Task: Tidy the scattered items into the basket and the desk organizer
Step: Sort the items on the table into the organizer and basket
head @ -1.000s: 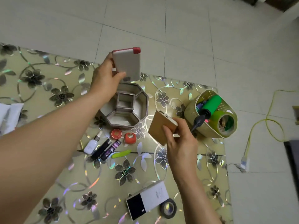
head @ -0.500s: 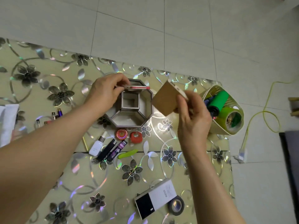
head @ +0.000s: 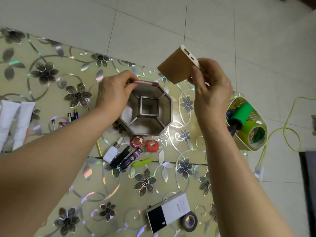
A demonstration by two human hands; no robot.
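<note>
An octagonal grey desk organizer stands in the middle of the flowered table. My left hand grips a white power bank with a red end, which stands on edge in the organizer's far compartment. My right hand holds a gold power bank in the air, to the right of the organizer and above it. A pale green basket sits at the table's right edge with a green pump and a roll of green tape in it.
Near the organizer's front lie a white charger, two black tubes, a red round tin, a red clip and a green stick. A black-and-white box and black tape lie close to me. White tubes lie left. A yellow cable runs over the floor.
My left hand lowered the white power bank from the air into the organizer's far compartment. My right hand lifted the gold power bank up and to the right.
</note>
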